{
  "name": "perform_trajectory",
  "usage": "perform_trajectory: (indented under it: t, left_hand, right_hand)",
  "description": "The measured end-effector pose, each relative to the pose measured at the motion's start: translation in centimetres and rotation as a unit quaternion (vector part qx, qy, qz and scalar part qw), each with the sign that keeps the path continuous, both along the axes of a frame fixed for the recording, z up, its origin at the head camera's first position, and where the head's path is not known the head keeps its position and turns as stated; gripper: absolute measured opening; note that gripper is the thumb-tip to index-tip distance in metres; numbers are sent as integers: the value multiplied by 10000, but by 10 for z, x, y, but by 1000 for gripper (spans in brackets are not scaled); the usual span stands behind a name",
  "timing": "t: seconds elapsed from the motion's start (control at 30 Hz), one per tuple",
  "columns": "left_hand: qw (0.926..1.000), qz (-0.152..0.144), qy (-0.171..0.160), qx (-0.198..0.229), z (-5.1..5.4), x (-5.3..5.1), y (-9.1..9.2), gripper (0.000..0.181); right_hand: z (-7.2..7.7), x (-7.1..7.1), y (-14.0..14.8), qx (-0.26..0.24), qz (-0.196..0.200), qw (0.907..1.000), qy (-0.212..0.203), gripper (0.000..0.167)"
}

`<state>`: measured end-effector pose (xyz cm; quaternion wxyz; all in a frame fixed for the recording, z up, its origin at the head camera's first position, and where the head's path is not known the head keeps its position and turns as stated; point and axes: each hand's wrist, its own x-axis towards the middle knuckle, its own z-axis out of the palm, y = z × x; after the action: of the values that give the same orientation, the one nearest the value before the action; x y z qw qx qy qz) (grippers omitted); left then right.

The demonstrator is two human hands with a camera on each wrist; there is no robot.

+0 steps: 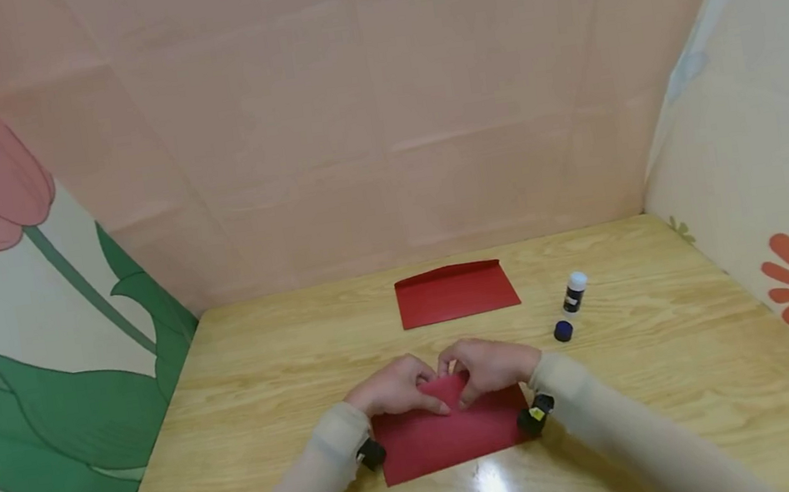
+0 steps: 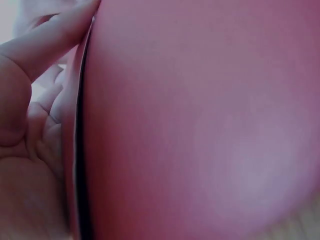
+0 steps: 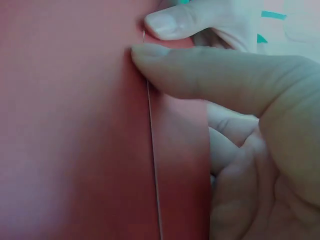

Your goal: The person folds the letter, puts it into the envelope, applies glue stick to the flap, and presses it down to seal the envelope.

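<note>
A red paper envelope (image 1: pixel 453 446) lies in front of the person, its flap at the far side. The left hand (image 1: pixel 393 387) pinches the middle of the flap side, thumb on the near face and fingers behind. Right beside it, the right hand (image 1: pixel 489 365) pinches the same part with its thumb pointing inward. In the right wrist view the two thumbs press almost tip to tip along the edge where the flap meets the red envelope (image 3: pixel 75 130). The left wrist view shows a narrow dark gap along the edge of the envelope (image 2: pixel 200 110). Fingertips behind the paper are hidden.
A second red envelope (image 1: pixel 458 297) lies farther back, its flap partly raised. To the right are a small glue stick (image 1: pixel 572 295) with a white end and a separate dark blue cap (image 1: pixel 563 331). Walls with painted flowers border the wooden table (image 1: pixel 266 356).
</note>
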<state>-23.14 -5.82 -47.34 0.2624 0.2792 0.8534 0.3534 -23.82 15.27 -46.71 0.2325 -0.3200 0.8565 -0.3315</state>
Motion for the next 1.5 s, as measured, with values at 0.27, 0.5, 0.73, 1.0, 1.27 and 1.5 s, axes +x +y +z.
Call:
perform_trajectory:
  t: [0.27, 0.5, 0.73, 1.0, 1.27, 1.5]
  left_hand:
    - [9991, -385, -146, -35, 14, 5, 0, 8]
    - [9982, -563, -175, -75, 12, 8, -4, 9]
    - [9991, -309, -280, -72, 9, 3, -13, 11]
    - [9994, -136, -333, 6, 10, 1, -15, 4]
    - [9994, 325, -84, 61, 9, -12, -35, 15]
    - [9948, 912, -314, 317, 7, -14, -55, 21]
  right_hand:
    - [8, 4, 1, -169, -37, 9991, -391, 30]
    - [-2, 9, 0, -321, -51, 9977, -590, 31]
    - [-7, 4, 14, -424, -14, 9957, -822, 28]
    - [-1, 2, 17, -367, -84, 9971, -660, 31]
    - [-1, -6, 31, -196, -528, 9983, -122, 28]
    - [-6, -11, 49, -362, -787, 9962, -54, 29]
